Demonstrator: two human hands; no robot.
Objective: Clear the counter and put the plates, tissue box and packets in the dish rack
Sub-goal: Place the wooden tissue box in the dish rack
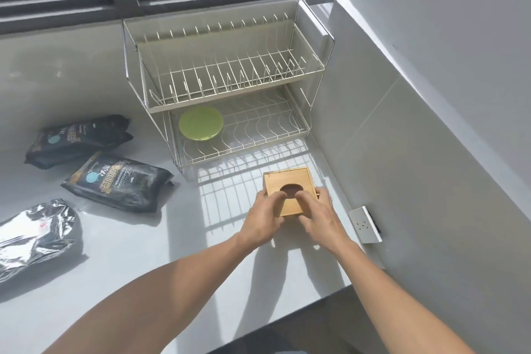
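Observation:
A square wooden tissue box (290, 181) with an oval hole in its top sits on the counter in front of the rack. My left hand (263, 220) grips its left near side and my right hand (319, 214) its right near side, fingers over the top. A two-tier wire dish rack (230, 108) stands against the window wall. A green plate (201, 123) lies flat on the left of its lower tier. Two black packets (79, 139) (119, 181) and a shiny silver-black packet (34, 236) lie on the counter at the left.
A grey wall rises close on the right with a white power socket (365, 224) near the box. The window sill runs behind the rack. The counter's front edge (287, 313) is near my forearms. The rack's upper tier (232, 75) holds nothing.

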